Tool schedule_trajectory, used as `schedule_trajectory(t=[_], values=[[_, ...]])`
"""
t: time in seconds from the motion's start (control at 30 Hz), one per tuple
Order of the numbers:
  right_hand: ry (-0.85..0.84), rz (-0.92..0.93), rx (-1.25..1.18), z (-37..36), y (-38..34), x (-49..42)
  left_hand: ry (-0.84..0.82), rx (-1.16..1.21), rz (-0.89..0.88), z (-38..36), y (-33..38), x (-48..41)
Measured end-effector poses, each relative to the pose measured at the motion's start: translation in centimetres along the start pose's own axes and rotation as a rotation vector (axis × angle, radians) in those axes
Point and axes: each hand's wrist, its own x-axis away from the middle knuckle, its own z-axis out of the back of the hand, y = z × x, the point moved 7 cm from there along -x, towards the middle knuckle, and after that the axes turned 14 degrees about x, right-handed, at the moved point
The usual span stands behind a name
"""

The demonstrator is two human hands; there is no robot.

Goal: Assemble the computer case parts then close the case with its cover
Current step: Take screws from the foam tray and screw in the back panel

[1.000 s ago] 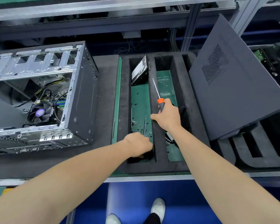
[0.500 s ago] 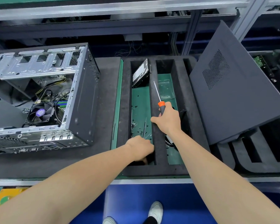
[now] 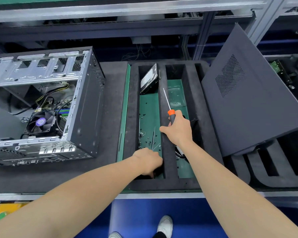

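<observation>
Foam tray: screws, hard drive.

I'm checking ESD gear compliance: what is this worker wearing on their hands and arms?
Nothing visible. The left hand and right hand are ungloved, with no rings on the parts that show. The left forearm and right forearm are bare to the frame's edge: no sleeves, watch or wrist strap.

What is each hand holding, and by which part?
Right hand grips the screwdriver by its handle. Left hand, down in the foam tray: cannot tell.
</observation>
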Motion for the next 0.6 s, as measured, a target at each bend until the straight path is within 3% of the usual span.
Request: schedule_trajectory(t=[0.17, 0.33, 0.6], values=[[-0.001, 0.004, -0.003, 0.0, 0.0, 0.0, -0.018, -0.062, -0.061, -0.2, 0.3, 0.0], [-0.001, 0.008, 0.013, -0.1, 0.1, -0.1, -0.055, 0.198, 0.0, 0.0, -0.3, 0.0], [-0.017, 0.001, 0.037, 0.0, -0.3, 0.1, 0.19, 0.441, 0.074, 9.0, -4.3, 3.0]])
